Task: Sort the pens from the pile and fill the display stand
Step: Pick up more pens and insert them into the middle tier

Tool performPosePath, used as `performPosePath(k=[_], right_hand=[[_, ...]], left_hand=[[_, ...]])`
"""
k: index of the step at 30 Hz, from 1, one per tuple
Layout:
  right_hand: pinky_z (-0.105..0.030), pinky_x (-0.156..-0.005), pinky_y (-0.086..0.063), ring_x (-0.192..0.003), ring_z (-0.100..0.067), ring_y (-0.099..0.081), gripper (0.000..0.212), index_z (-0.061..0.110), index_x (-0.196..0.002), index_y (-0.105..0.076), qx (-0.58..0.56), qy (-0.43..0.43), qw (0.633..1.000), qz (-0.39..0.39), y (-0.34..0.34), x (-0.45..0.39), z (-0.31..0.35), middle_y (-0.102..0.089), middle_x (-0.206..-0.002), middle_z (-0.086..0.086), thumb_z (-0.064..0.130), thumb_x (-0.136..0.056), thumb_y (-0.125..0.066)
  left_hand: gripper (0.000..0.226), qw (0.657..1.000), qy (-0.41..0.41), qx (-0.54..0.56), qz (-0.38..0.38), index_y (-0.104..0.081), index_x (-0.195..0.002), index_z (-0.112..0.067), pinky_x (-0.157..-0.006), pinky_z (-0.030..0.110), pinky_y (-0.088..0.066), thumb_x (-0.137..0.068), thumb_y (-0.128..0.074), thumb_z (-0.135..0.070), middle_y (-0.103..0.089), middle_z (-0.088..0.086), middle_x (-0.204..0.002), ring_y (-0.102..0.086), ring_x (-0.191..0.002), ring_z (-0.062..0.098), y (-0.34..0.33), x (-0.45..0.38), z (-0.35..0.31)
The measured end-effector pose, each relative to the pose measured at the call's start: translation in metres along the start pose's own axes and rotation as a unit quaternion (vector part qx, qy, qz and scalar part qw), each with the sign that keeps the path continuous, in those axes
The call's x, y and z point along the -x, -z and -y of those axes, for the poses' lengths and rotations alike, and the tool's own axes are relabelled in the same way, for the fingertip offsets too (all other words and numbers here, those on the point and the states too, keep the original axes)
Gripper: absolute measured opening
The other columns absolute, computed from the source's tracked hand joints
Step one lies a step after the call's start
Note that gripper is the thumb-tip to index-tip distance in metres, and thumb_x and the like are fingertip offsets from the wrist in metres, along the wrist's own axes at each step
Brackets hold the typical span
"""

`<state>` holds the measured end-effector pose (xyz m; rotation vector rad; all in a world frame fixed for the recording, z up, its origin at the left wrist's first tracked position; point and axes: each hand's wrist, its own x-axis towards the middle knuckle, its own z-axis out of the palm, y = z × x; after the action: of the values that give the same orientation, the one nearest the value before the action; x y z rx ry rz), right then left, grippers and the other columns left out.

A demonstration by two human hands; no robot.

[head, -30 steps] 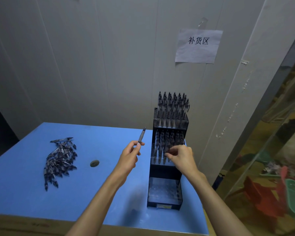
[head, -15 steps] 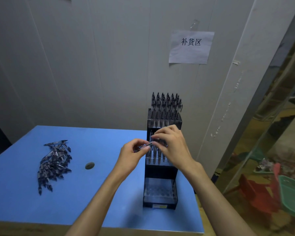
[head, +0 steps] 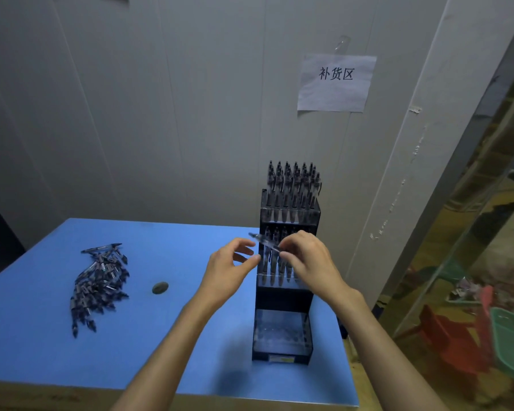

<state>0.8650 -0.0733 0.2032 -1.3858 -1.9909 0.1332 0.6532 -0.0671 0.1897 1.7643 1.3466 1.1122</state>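
A black tiered display stand stands on the right of the blue table. Its top tier is packed with pens, its middle tier holds several, and its clear bottom tier shows none. In front of the middle tier, my right hand pinches one clear pen by its right end; the pen slants up to the left. Just left of it, my left hand has relaxed, spread fingers and holds nothing. The loose pile of pens lies at the table's left.
A small dark round object lies on the table between the pile and my left arm. A paper sign hangs on the grey wall behind. Right of the table are a pillar, a red stool and a green basket.
The pen went from my left hand to my right hand in front of the stand. My left hand let go and opened; my right hand rose from the middle tier.
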Motion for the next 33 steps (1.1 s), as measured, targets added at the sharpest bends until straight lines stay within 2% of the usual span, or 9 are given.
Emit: performPosePath(k=[3, 5, 7, 10, 14, 18, 21, 24, 33], right_hand=[[-0.014, -0.07, -0.044, -0.081, -0.004, -0.058, 0.01, 0.017, -0.1, -0.065, -0.07, -0.074, 0.994, -0.036, 0.002, 0.004, -0.007, -0.062, -0.091, 0.009, 0.017, -0.092, -0.07], [-0.015, -0.067, -0.047, -0.074, -0.011, -0.061, 0.016, 0.015, -0.102, -0.064, -0.111, -0.122, 0.985, -0.057, 0.003, 0.006, -0.009, -0.065, -0.086, 0.005, 0.011, -0.089, -0.072], [-0.019, -0.064, -0.05, -0.07, -0.017, -0.06, 0.018, 0.015, -0.099, -0.063, -0.13, -0.152, 0.977, -0.073, 0.003, 0.008, -0.011, -0.065, -0.082, 0.001, 0.008, -0.086, -0.073], [-0.022, -0.064, -0.051, -0.072, -0.016, -0.062, 0.012, 0.015, -0.088, -0.061, -0.12, -0.169, 0.976, -0.069, 0.001, 0.007, -0.015, -0.066, -0.079, 0.001, 0.011, -0.086, -0.072], [-0.022, -0.068, -0.051, -0.075, -0.011, -0.064, 0.008, 0.013, -0.087, -0.063, -0.085, -0.168, 0.98, -0.059, -0.007, 0.008, -0.022, -0.067, -0.078, 0.002, 0.017, -0.091, -0.07], [-0.014, -0.068, -0.048, -0.075, -0.003, -0.063, 0.009, 0.013, -0.09, -0.066, -0.055, -0.167, 0.983, -0.045, -0.015, 0.009, -0.028, -0.067, -0.078, 0.005, 0.018, -0.091, -0.072], [-0.024, -0.072, -0.057, -0.075, -0.006, -0.065, 0.01, 0.016, -0.089, -0.067, -0.034, -0.177, 0.983, -0.019, -0.022, 0.01, -0.034, -0.068, -0.078, 0.006, 0.022, -0.089, -0.075], [-0.031, -0.077, -0.059, -0.077, -0.009, -0.066, 0.01, 0.016, -0.09, -0.069, -0.018, -0.185, 0.983, 0.007, -0.029, 0.014, -0.037, -0.07, -0.081, 0.006, 0.021, -0.087, -0.077], [-0.015, -0.079, -0.051, -0.08, -0.005, -0.065, 0.025, 0.011, -0.104, -0.073, -0.034, -0.187, 0.982, -0.007, -0.029, 0.019, -0.041, -0.074, -0.09, 0.002, 0.025, -0.085, -0.08]], left_hand=[[0.021, 0.992, -0.037, -0.124, -0.01, -0.064, -0.116, -0.034, -0.091, 0.032, -0.051, -0.096, -0.064, -0.039, -0.067, -0.015, -0.11, -0.063, -0.1, 0.003, 0.003, 0.002, 0.008], [0.022, 0.976, -0.064, -0.207, 0.0, -0.065, -0.117, -0.034, -0.098, 0.038, -0.047, -0.097, -0.06, -0.041, -0.065, -0.015, -0.117, -0.06, -0.108, 0.009, 0.005, 0.003, 0.011], [0.023, 0.967, -0.07, -0.246, 0.01, -0.064, -0.118, -0.035, -0.104, 0.038, -0.041, -0.097, -0.058, -0.043, -0.063, -0.015, -0.122, -0.056, -0.116, 0.01, 0.007, 0.005, 0.014], [0.024, 0.959, -0.07, -0.275, 0.014, -0.064, -0.12, -0.036, -0.105, 0.034, -0.034, -0.098, -0.056, -0.044, -0.06, -0.016, -0.127, -0.052, -0.123, 0.009, 0.008, 0.007, 0.016], [0.025, 0.954, -0.071, -0.29, 0.011, -0.063, -0.12, -0.036, -0.104, 0.034, -0.031, -0.098, -0.055, -0.044, -0.06, -0.015, -0.128, -0.051, -0.123, 0.009, 0.009, 0.008, 0.017], [0.026, 0.953, -0.069, -0.294, 0.006, -0.063, -0.121, -0.035, -0.104, 0.033, -0.031, -0.098, -0.055, -0.044, -0.06, -0.015, -0.129, -0.051, -0.123, 0.009, 0.011, 0.008, 0.018], [0.026, 0.954, -0.065, -0.292, 0.009, -0.063, -0.121, -0.035, -0.106, 0.034, -0.033, -0.098, -0.055, -0.044, -0.06, -0.015, -0.128, -0.051, -0.123, 0.008, 0.012, 0.009, 0.019], [0.025, 0.958, -0.061, -0.279, 0.015, -0.063, -0.121, -0.035, -0.107, 0.035, -0.036, -0.098, -0.056, -0.043, -0.06, -0.015, -0.127, -0.052, -0.122, 0.008, 0.011, 0.01, 0.021], [0.025, 0.964, -0.043, -0.262, 0.019, -0.064, -0.121, -0.034, -0.107, 0.039, -0.042, -0.097, -0.059, -0.041, -0.061, -0.014, -0.127, -0.054, -0.121, 0.009, 0.008, 0.015, 0.02]])
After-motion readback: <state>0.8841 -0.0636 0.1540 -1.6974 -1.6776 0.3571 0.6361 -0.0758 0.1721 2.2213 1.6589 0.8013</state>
